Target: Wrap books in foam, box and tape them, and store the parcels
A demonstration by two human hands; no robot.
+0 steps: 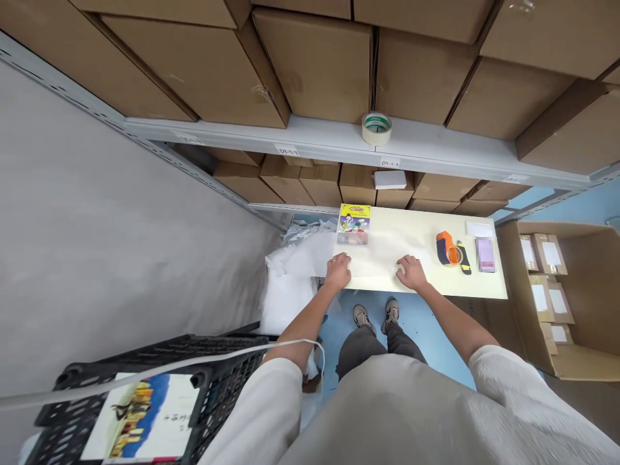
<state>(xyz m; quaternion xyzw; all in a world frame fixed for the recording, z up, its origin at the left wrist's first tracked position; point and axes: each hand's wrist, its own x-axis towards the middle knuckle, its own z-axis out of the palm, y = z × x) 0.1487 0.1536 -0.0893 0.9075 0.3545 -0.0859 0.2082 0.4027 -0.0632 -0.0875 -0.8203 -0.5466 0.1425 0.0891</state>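
L hand [338, 271] & R hand [411, 272] on thin translucent plastic sheet [382, 254] at near side of cream rectangular table [426, 223]; fingers of both part-curled, can't tell if they pinch it. Sheet runs left off table & overlaps near part of yellow-&-purple illustrated book [354, 224], far left on table. Orange-&-black tape dispenser [446, 248] right of R hand, w/ black-&-yellow cutter [464, 258] just beside.

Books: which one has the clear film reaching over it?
The yellow-and-purple book on the table, just beyond the left hand; the film overlaps its lower part. The blue-and-white book at the black crate has none.
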